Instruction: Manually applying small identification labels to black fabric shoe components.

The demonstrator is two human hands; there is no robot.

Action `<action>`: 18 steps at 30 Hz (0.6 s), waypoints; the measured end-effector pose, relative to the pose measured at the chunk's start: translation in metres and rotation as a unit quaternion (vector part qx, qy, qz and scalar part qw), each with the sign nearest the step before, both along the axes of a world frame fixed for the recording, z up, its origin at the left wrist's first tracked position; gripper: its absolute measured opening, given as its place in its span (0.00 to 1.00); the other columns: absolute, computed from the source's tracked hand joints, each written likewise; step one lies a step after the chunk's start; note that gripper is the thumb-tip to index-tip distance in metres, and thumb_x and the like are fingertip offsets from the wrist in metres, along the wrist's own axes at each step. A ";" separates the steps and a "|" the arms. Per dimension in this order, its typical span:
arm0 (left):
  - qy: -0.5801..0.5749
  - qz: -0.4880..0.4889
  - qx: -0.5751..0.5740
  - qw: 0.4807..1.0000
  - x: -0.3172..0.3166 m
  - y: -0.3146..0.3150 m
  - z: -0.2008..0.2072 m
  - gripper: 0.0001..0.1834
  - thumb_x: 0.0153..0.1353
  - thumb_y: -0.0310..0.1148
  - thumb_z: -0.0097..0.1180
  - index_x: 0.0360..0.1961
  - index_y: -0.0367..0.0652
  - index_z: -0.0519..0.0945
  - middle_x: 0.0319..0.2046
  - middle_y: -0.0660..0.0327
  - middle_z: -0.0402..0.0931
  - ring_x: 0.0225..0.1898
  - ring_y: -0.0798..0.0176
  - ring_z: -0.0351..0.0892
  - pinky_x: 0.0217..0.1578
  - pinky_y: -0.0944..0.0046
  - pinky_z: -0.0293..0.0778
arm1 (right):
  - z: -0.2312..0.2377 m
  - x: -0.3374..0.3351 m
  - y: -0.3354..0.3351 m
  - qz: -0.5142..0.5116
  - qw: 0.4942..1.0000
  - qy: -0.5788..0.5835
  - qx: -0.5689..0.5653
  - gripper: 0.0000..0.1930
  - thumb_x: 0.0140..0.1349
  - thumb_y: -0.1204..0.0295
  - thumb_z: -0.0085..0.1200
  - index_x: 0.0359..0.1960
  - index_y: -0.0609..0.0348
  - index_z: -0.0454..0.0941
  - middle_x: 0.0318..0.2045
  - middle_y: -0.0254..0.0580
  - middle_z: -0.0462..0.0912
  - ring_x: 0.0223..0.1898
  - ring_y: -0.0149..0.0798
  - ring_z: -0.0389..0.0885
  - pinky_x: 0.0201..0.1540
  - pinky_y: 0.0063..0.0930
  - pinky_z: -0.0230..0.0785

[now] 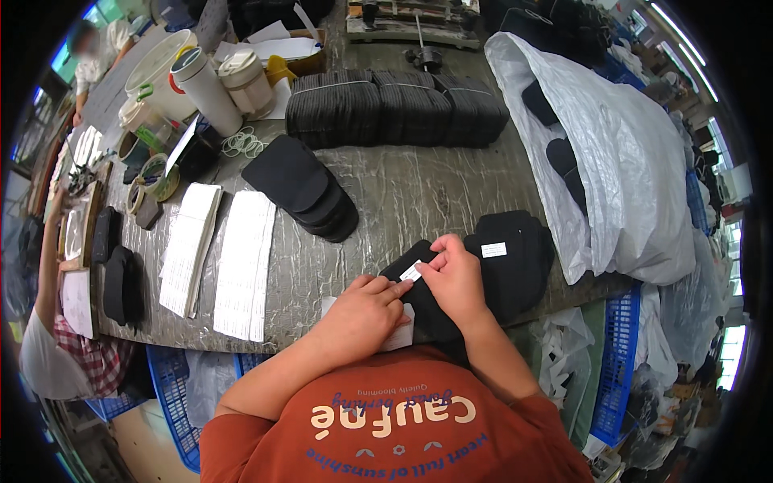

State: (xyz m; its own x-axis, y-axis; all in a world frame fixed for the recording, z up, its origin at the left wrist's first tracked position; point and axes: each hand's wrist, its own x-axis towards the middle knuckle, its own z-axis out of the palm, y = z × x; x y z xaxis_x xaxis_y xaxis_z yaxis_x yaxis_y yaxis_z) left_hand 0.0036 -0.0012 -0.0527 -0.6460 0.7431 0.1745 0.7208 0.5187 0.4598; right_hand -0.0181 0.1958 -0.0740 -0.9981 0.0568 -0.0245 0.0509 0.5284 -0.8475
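A black rounded fabric pad lies at the table's near edge in front of me, partly covered by my hands. A small white label rests on it. My right hand is closed in a pinch at the label's right end. The fingers of my left hand are bent together, their tips at the label's left end. A white label sheet shows from under that palm. Just right of my right hand is a stack of black pads, with another white label on its top one.
Further off lie a fanned pile of black pads and a long tied row of them. Printed label sheets are on the left, bottles behind. A white sack stands right. Someone's arm is far left.
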 end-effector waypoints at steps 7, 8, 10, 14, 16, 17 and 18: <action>-0.043 0.008 0.053 0.998 0.000 -0.004 0.001 0.12 0.55 0.34 0.64 0.25 0.36 0.76 0.55 0.53 0.78 0.52 0.49 0.75 0.53 0.52 0.71 | -0.007 0.002 -0.001 -0.021 0.974 0.150 0.169 0.14 0.51 0.74 0.67 0.36 0.59 0.74 0.30 0.46 0.78 0.37 0.53 0.78 0.38 0.43 0.71; -0.064 0.009 0.084 0.994 0.001 -0.005 0.002 0.12 0.55 0.32 0.64 0.24 0.35 0.75 0.55 0.52 0.77 0.55 0.47 0.74 0.54 0.51 0.71 | -0.010 0.003 -0.001 -0.017 0.968 0.188 0.163 0.13 0.52 0.74 0.67 0.35 0.58 0.73 0.32 0.46 0.77 0.38 0.53 0.77 0.39 0.45 0.70; -0.075 0.007 0.090 0.993 0.003 -0.009 0.000 0.12 0.55 0.30 0.64 0.24 0.35 0.74 0.56 0.51 0.76 0.58 0.45 0.72 0.56 0.49 0.70 | -0.015 0.003 -0.004 -0.001 0.966 0.218 0.137 0.12 0.53 0.76 0.65 0.32 0.58 0.71 0.28 0.46 0.76 0.33 0.54 0.76 0.36 0.44 0.70; -0.110 0.004 0.090 0.990 0.003 -0.018 -0.003 0.12 0.56 0.28 0.63 0.24 0.34 0.73 0.58 0.51 0.75 0.64 0.43 0.67 0.60 0.49 0.69 | -0.011 0.004 0.001 -0.050 0.985 0.162 0.013 0.11 0.59 0.77 0.60 0.34 0.60 0.68 0.26 0.54 0.76 0.28 0.60 0.77 0.31 0.44 0.70; -0.116 0.006 0.083 0.990 0.002 -0.020 -0.006 0.12 0.56 0.29 0.64 0.24 0.35 0.73 0.58 0.51 0.75 0.63 0.43 0.68 0.59 0.50 0.70 | -0.005 0.003 0.012 -0.089 0.983 0.162 0.004 0.09 0.62 0.78 0.57 0.36 0.61 0.66 0.25 0.56 0.76 0.28 0.61 0.78 0.30 0.45 0.70; -0.113 0.009 0.083 0.990 0.001 -0.020 -0.005 0.12 0.56 0.29 0.64 0.24 0.35 0.73 0.58 0.51 0.75 0.63 0.43 0.68 0.59 0.50 0.70 | 0.001 0.003 0.020 -0.100 0.975 0.189 0.054 0.09 0.62 0.76 0.57 0.37 0.59 0.67 0.24 0.55 0.75 0.27 0.62 0.77 0.29 0.47 0.70; -0.124 0.020 0.095 0.988 0.002 -0.020 -0.004 0.11 0.57 0.28 0.63 0.25 0.34 0.74 0.57 0.50 0.76 0.63 0.44 0.69 0.59 0.51 0.70 | 0.003 0.004 0.030 -0.102 0.966 0.203 0.119 0.11 0.60 0.75 0.59 0.40 0.58 0.68 0.26 0.53 0.76 0.29 0.60 0.78 0.30 0.47 0.71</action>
State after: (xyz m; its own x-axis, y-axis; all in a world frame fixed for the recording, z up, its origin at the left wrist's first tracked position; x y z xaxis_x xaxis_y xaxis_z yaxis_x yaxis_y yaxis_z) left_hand 0.0059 -0.0215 -0.0569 -0.7148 0.6849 0.1416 0.5547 0.4318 0.7113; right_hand -0.0144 0.2259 -0.0709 -0.8899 0.2095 0.4053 -0.1366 0.7253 -0.6747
